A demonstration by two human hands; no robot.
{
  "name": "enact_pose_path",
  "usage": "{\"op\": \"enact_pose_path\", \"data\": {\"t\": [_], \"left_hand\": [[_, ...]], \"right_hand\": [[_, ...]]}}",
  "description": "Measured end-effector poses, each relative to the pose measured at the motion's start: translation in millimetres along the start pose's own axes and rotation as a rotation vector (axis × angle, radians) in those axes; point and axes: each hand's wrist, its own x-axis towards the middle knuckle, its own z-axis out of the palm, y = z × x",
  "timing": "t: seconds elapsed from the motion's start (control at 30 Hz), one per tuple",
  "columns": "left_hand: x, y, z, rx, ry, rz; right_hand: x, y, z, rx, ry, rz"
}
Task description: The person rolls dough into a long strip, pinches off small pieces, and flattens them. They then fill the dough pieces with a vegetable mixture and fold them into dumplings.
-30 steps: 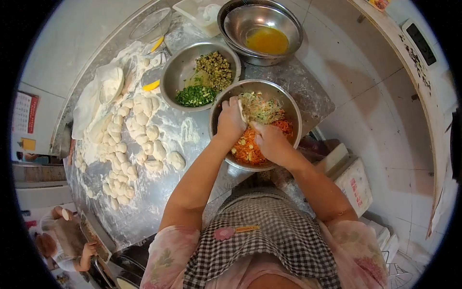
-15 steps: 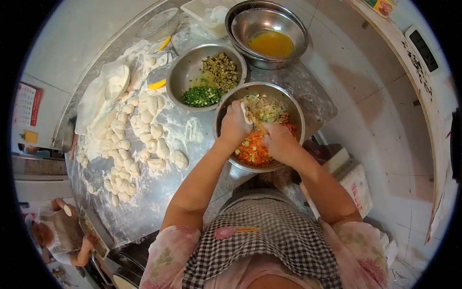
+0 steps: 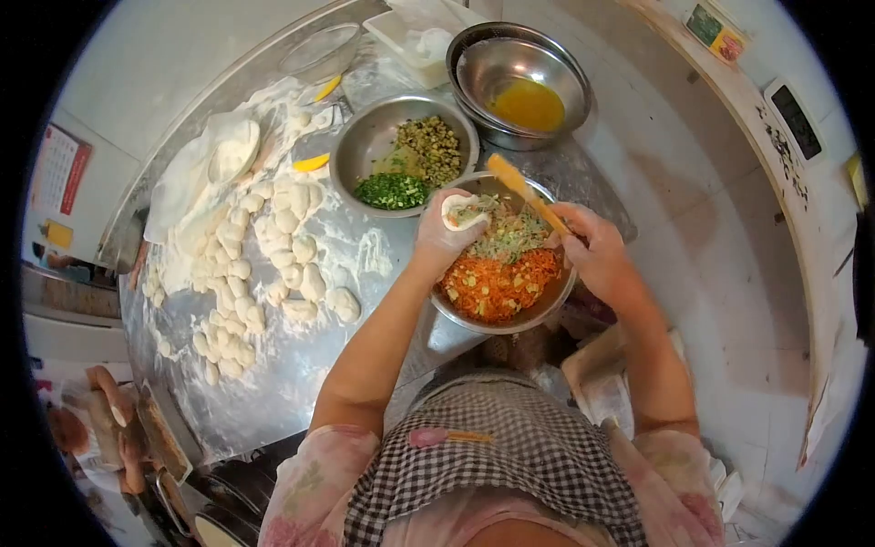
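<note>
My left hand (image 3: 441,239) is closed round a cupped dough wrapper (image 3: 456,208) over the left side of a metal bowl (image 3: 467,324). Some pale green filling shows at the wrapper's mouth. In that bowl lie shredded orange carrot (image 3: 497,287) and pale green shreds (image 3: 510,239). My right hand (image 3: 597,255) grips a flat wooden spatula (image 3: 521,187) at the bowl's right rim. The spatula's broad end points up and left, raised above the bowl.
Another metal bowl (image 3: 351,137) holds chopped greens and diced vegetables. Behind it, stacked bowls (image 3: 474,68) contain yellow liquid. Many dough pieces (image 3: 296,246) lie on the floured metal table (image 3: 283,392) at left, beside a flour bowl (image 3: 234,155). Another person (image 3: 100,424) is at lower left.
My right hand has moved right and lifted the spatula away from the wrapper, its broad end now up. My left hand has turned the wrapper so its opening shows. The view has shifted slightly.
</note>
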Motion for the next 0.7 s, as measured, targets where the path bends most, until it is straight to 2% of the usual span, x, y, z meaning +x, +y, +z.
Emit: {"op": "enact_pose_path", "data": {"t": [0.03, 0.1, 0.17, 0.2, 0.27, 0.37, 0.4, 0.47, 0.57, 0.63, 0.67, 0.7], "left_hand": [[-1, 5, 1, -0.080, 0.001, -0.024], [-3, 14, 4, -0.238, 0.001, -0.069], [-5, 17, 2, -0.282, -0.001, -0.112], [-6, 23, 2, -0.305, 0.000, -0.135], [-15, 34, 7, -0.553, -0.019, -0.209], [-24, 64, 15, -0.863, -0.094, -0.268], [-27, 70, 16, -0.955, -0.124, -0.284], [-31, 76, 16, -0.899, -0.199, -0.257], [-37, 91, 10, -0.709, -0.302, -0.125], [-36, 94, 0, -0.512, -0.395, -0.016], [-36, 93, -5, -0.453, -0.425, -0.050], [-35, 91, -11, -0.395, -0.455, -0.085]], "right_hand": [[-1, 9, 6, 0.218, -0.034, 0.092], [2, 47, 25, 0.115, 0.042, 0.059], [16, 101, 42, -0.526, 0.265, -0.195], [17, 94, 41, -0.435, 0.249, -0.196], [18, 82, 45, -0.252, 0.214, -0.191], [12, 35, 57, 0.732, 0.048, 0.167], [12, 31, 61, 0.876, 0.021, 0.118], [12, 26, 64, 1.160, -0.045, 0.023], [6, 1, 58, 0.831, 0.054, -0.038], [5, -9, 51, 0.436, 0.078, -0.251], [4, -12, 47, 0.236, 0.085, -0.354], [1, -16, 42, 0.248, 0.056, -0.365]]}}
